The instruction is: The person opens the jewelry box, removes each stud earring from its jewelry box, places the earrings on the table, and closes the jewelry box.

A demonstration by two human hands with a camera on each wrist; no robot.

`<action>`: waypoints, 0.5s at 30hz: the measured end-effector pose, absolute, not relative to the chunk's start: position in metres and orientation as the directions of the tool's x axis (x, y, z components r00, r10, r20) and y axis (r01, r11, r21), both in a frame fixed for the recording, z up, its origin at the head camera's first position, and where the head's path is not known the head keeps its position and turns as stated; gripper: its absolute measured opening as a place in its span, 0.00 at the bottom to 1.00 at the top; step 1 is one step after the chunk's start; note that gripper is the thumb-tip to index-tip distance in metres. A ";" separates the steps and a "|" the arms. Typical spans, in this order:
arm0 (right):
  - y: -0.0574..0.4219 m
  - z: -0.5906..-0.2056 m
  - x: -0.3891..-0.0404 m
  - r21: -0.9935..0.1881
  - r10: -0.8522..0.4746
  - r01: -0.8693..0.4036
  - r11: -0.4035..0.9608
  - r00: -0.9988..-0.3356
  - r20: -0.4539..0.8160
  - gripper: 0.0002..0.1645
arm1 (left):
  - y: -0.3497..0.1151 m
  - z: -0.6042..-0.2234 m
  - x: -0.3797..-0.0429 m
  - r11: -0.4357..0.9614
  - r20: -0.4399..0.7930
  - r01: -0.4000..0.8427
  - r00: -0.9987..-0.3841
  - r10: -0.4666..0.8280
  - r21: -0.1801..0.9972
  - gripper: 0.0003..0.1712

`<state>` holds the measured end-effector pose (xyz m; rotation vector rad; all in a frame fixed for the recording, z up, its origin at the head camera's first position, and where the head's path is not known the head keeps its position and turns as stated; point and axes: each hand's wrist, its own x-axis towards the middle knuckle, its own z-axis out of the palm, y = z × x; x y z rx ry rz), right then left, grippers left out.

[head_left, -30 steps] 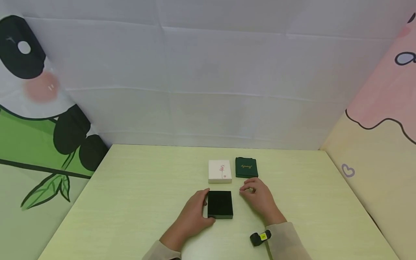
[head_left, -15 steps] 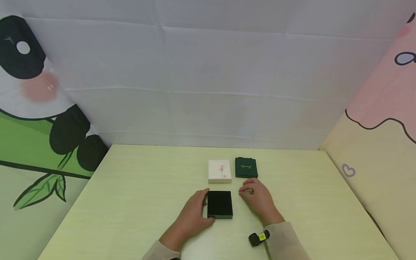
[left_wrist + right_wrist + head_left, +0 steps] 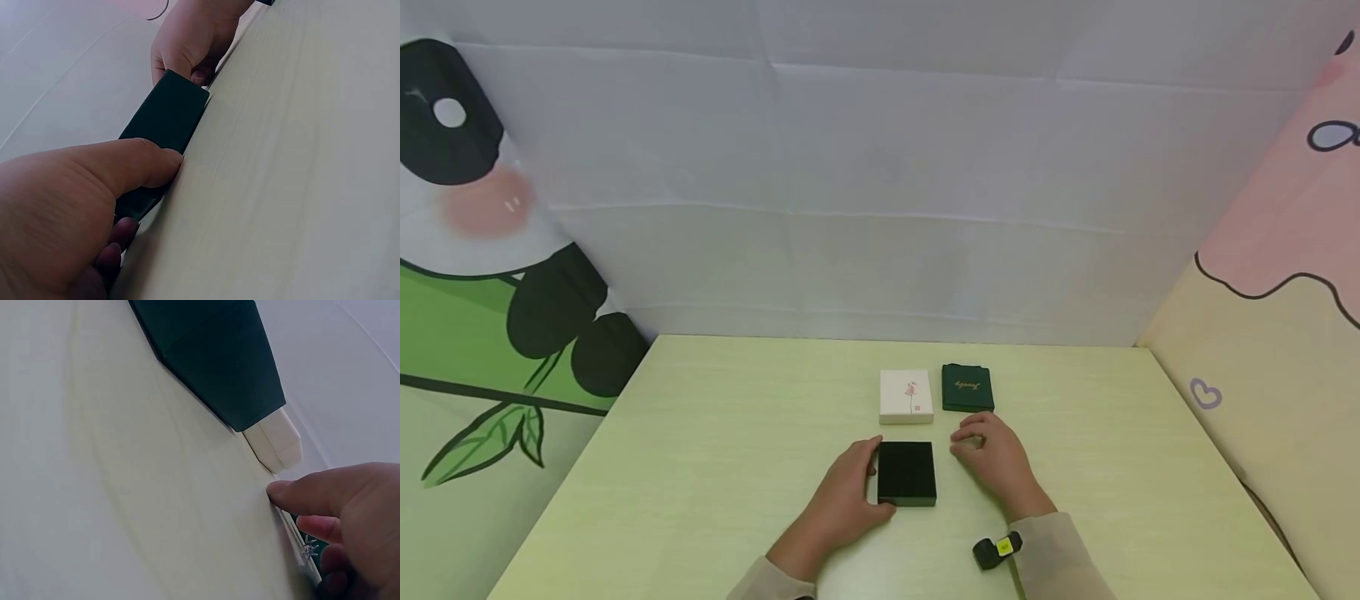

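Note:
A dark green box (image 3: 907, 473) lies flat on the table, looking almost black from above. My left hand (image 3: 844, 492) grips its left side, thumb at the front edge and fingers towards the back corner; in the left wrist view the thumb presses the box's side (image 3: 169, 109). To the right of the box, my right hand (image 3: 997, 458) rests low with curled fingers, thumb and index slightly apart. In the right wrist view a small silver, spiky star-shaped piece (image 3: 308, 549) shows beside those fingertips; whether they pinch it cannot be made out.
Behind the green box stands a white box (image 3: 906, 397) with a pink flower print. A green pouch-like item (image 3: 967, 387) with gold lettering lies just beyond my right hand. The pale table (image 3: 737, 417) meets a white sheet (image 3: 880, 208) at the back and printed walls at both sides.
Both hands and the boxes hold their places; the head view shifts only very slightly.

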<state>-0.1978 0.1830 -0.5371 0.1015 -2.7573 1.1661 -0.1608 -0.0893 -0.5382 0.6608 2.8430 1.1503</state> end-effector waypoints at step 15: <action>0.198 -0.539 -0.199 -0.826 0.026 -0.124 0.549 -0.986 0.165 0.16 | -0.088 -0.541 -0.163 0.642 0.158 0.388 -0.909 0.386 0.662 0.55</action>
